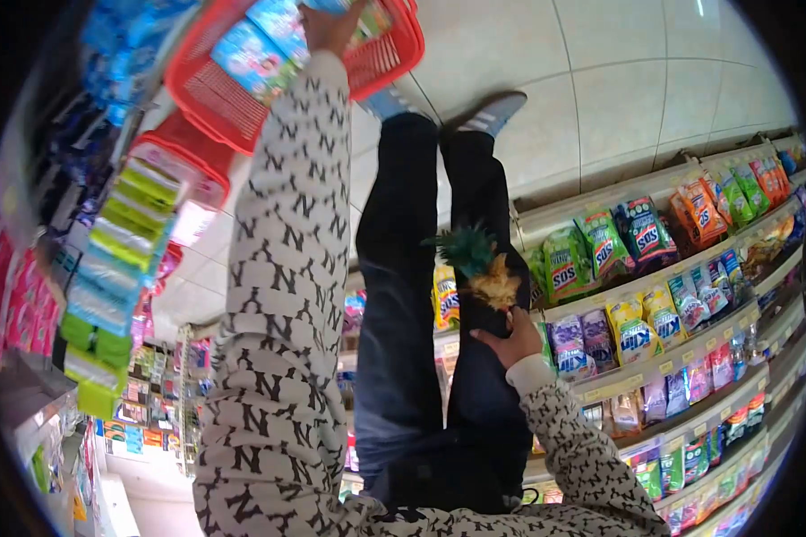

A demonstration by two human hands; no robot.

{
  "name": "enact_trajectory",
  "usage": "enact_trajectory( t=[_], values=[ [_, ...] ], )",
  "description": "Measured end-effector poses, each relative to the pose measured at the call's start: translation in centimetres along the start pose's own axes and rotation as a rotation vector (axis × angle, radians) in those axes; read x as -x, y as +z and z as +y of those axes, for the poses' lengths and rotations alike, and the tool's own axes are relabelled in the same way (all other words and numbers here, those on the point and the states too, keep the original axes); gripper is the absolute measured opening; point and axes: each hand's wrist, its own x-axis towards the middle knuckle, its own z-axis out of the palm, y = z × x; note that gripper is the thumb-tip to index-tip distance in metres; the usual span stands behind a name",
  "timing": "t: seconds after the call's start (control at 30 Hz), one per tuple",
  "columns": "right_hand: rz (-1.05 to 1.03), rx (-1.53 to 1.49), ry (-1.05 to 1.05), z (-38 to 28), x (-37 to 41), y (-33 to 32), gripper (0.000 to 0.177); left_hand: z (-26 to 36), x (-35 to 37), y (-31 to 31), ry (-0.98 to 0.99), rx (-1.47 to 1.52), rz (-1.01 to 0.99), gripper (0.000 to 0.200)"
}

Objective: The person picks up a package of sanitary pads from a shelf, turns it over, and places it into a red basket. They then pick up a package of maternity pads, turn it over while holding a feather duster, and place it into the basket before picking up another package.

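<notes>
Over the red basket [215,103] at the top, my left hand [327,29] reaches in among blue printed packs [246,54]. Its fingertips are partly cut off by the frame edge, so its grip cannot be made out. Near my leg, my right hand [510,340] holds a small pineapple-shaped item [494,285] by its lower end, the thumb to one side. The item has a green leafy top [466,249] and a yellow-brown body.
Shelves [618,380] of colourful pouches rise on the right. Green, white and blue packs [116,259] hang or stack on the left, beside another red basket [192,148]. My legs [394,268] and shoes [493,112] are over pale floor tiles [618,98].
</notes>
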Motion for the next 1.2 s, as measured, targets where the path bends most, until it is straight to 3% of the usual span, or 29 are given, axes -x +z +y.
enact_trajectory(
  t=[0.07,0.17,0.3,0.37,0.4,0.43,0.5,0.57,0.6,0.67,0.73,0.77,0.8,0.87,0.9,0.97,1.0,1.03,1.13,1.2],
  values=[
    [-0.023,-0.021,0.027,0.7,0.2,1.2,0.064,6.0,2.4,1.8,-0.109,-0.12,0.099,0.125],
    [-0.024,-0.054,0.021,0.2,0.0,1.4,0.063,4.9,3.1,3.6,-0.005,-0.251,0.225,0.118],
    [0.019,-0.012,0.016,0.2,0.0,0.6,0.062,3.3,4.0,0.8,0.37,-0.129,0.319,0.092],
    [0.053,0.008,0.01,0.5,0.3,-0.2,0.061,3.8,6.4,-3.3,0.352,-0.002,0.198,0.125],
    [0.086,-0.038,-0.005,1.0,0.4,-0.9,0.058,4.3,7.9,-5.5,0.2,0.301,0.021,0.12],
    [0.12,-0.082,-0.021,1.5,0.5,-1.9,0.055,3.4,9.0,-7.2,0.293,0.424,-0.001,0.118],
    [0.202,-0.276,-0.087,0.6,1.8,-3.9,0.05,8.3,15.8,-14.2,0.129,0.521,-0.083,0.105],
    [0.285,-0.562,-0.207,-1.8,3.8,-7.4,0.044,11.7,22.2,-21.7,0.101,0.602,-0.251,0.092],
    [0.458,-0.512,-0.486,-4.3,5.5,-9.7,0.039,14.5,25.8,-25.2,0.052,0.628,-0.316,0.086],
    [0.533,-0.709,-0.848,-10.7,10.2,-14.4,0.044,20.0,31.8,-31.8,0.298,0.778,-0.457,0.085],
    [0.337,-0.856,-0.999,-15.1,15.9,-18.2,0.055,24.5,37.8,-37.0,0.337,0.715,-0.501,0.081],
    [0.45,-0.761,-1.132,-16.4,16.3,-18.6,0.06,25.6,40.1,-38.8,0.4,0.806,-0.501,0.079],
    [0.165,-0.939,-1.231,-17.9,21.8,-20.6,0.058,26.6,41.8,-39.9,0.454,0.89,-0.507,0.079],
    [-0.086,-1.134,-1.331,-20.0,29.6,-21.9,0.052,31.8,46.3,-43.2,0.299,1.469,-0.444,0.09],
    [-0.107,-1.088,-1.343,-20.4,32.0,-22.0,0.047,31.0,46.2,-43.7,0.254,1.589,-0.505,0.088],
    [0.09,-0.671,-1.482,-20.9,34.8,-22.3,0.042,29.6,46.3,-44.6,0.135,1.932,-0.656,0.08],
    [0.194,-0.461,-1.528,-21.0,35.6,-22.7,0.039,29.2,46.4,-45.3,0.29,1.785,-0.596,0.077],
    [0.241,-0.44,-1.487,-21.6,36.0,-23.6,0.03,28.0,45.1,-45.4,0.425,1.636,-0.529,0.075],
    [0.747,-0.073,-1.403,-20.3,41.6,-27.5,0.019,28.6,46.3,-47.4,0.416,1.781,-0.535,0.075],
    [0.666,0.101,-1.647,-19.3,43.4,-27.2,0.016,29.1,47.5,-48.7,0.407,1.854,-0.53,0.075]
  ],
)
